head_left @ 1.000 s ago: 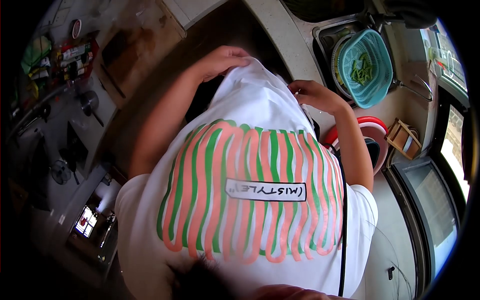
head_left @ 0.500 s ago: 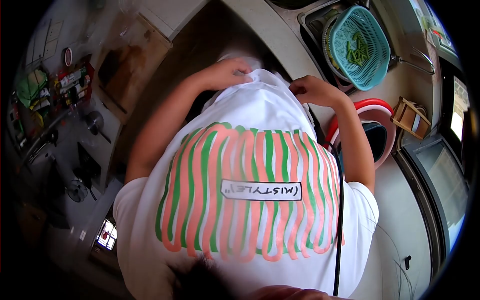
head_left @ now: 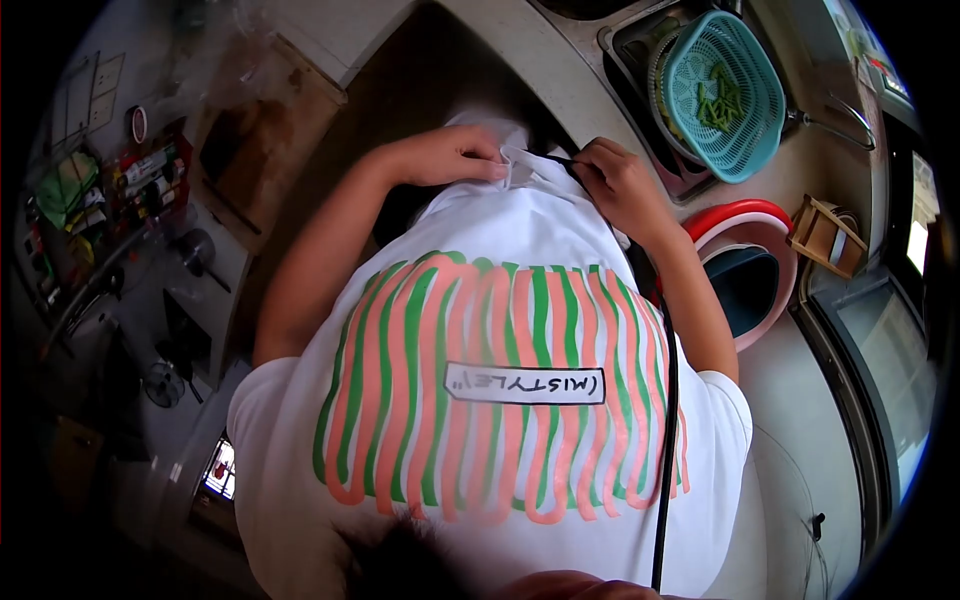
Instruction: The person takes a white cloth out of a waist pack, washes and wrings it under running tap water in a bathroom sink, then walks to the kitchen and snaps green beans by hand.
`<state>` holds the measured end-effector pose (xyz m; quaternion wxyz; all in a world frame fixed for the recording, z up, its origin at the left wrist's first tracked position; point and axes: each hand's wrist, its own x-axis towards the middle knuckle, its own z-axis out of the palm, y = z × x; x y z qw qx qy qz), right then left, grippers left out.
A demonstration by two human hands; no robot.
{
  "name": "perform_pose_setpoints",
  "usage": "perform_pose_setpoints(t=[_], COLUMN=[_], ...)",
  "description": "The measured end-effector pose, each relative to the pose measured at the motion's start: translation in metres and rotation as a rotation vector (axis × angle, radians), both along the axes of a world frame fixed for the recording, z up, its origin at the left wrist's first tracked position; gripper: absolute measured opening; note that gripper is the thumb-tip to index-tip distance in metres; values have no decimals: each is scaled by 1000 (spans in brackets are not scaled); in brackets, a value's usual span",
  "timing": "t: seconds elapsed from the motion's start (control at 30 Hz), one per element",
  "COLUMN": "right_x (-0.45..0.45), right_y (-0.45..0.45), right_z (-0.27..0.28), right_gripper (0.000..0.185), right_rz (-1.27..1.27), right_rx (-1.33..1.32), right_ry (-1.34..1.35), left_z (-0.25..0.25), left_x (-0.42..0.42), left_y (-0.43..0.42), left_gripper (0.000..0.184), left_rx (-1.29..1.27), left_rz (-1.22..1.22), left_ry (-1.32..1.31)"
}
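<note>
I look down at the white T-shirt [head_left: 540,225] on my body, with green and pink wavy stripes and a boxed label. My left hand [head_left: 450,157] is closed, thumb and fingers pinching the shirt's bunched hem. Across from it, my right hand [head_left: 625,185] is closed at the other side of the hem, its fingers on a thin black cord [head_left: 556,158] that sticks out toward the left hand. A black cord [head_left: 664,470] also runs down the shirt's right side; whether both pieces join is hidden by my right forearm.
At upper right, a turquoise colander [head_left: 765,120] holding green bean pieces [head_left: 722,103] sits over the sink [head_left: 620,70] by a faucet [head_left: 850,120]. Red and pink basins [head_left: 780,250] stand beside a wooden holder [head_left: 828,237]. Bottles and packets [head_left: 150,185] crowd the left.
My right hand has moved up and left along the hem, and the black cord now shows at its fingers. My left hand has shifted slightly down and right, still on the hem.
</note>
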<state>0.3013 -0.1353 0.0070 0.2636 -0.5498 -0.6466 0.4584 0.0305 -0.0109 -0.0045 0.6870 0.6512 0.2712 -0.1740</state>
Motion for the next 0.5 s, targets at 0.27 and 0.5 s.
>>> perform_pose_setpoints(t=[0.27, 0.5], right_x=[-28, -38], right_y=[20, 7], right_z=[37, 58], right_gripper=[10, 18], right_rz=[-105, 65], right_rx=[314, 377], right_ry=[-109, -138], left_z=[44, 5], left_x=[-13, 12], left_y=[-29, -41], left_gripper=[28, 30], left_rx=[406, 1222], left_rz=[108, 261], left_ry=[105, -192])
